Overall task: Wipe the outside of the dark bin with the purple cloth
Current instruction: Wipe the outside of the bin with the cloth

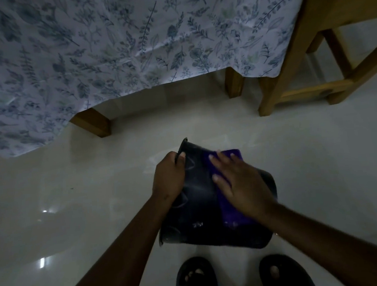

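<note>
Two dark slippers with toes poking out show at the bottom, standing on a shiny pale floor. Just above them lies the dark bin, tipped on its side on the floor — its open rim points away, toward the table. The left hand grips the bin at that far rim, fingers curled over the edge and pressed tight around it. The right hand lies flat with its fingers spread out, pushing down on the purple cloth. The cloth is laid along the right part of the bin's side, from near the rim back toward the slippers. White dusty marks show on the bin's dark side, near the bottom end. Farther off hangs a tablecloth with blue leaves on it, and wooden table legs stick out below it. At the right stands a wooden stool — well apart from the bin.
</note>
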`<state>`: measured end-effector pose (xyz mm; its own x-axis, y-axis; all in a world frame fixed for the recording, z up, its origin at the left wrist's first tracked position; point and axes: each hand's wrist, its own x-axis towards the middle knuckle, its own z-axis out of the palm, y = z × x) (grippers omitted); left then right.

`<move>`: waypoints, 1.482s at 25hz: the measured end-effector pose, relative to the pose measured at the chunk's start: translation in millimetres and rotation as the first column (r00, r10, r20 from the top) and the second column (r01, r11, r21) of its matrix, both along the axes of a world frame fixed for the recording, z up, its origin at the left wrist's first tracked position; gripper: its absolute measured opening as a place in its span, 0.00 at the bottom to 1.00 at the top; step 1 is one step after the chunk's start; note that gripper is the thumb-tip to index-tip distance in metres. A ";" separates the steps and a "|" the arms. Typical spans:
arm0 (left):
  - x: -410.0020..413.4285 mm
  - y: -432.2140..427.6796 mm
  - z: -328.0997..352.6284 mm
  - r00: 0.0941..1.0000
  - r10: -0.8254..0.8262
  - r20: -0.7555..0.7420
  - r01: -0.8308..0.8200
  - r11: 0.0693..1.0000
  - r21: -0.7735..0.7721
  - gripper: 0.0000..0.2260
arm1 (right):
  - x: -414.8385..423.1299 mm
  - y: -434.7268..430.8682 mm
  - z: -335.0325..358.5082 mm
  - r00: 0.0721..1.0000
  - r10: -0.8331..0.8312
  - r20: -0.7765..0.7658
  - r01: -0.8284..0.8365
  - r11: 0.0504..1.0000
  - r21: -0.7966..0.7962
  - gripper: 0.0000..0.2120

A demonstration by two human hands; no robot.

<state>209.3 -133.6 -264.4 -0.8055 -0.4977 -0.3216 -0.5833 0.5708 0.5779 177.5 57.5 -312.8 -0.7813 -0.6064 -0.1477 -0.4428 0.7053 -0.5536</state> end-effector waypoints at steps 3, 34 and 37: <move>-1.1 -1.1 2.2 0.999 0.044 0.013 -0.044 0.999 -0.011 0.14 | -11.5 5.3 -0.6 0.986 -0.162 0.039 0.159 0.985 0.066 0.26; 20.6 2.7 7.6 0.994 -0.053 -0.094 0.074 0.969 0.237 0.12 | -64.3 -8.1 0.1 0.975 -0.189 0.120 0.186 0.982 0.036 0.24; 15.4 6.3 4.0 0.992 0.017 -0.125 0.004 0.987 0.162 0.11 | -14.4 -5.2 5.2 0.977 -0.202 -0.066 0.208 0.973 0.103 0.26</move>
<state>224.7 -127.3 -260.5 -0.8416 -0.4526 -0.2948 -0.5036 0.4601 0.7312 163.1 52.3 -307.6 -0.8960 -0.4153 -0.1572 -0.3102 0.8386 -0.4478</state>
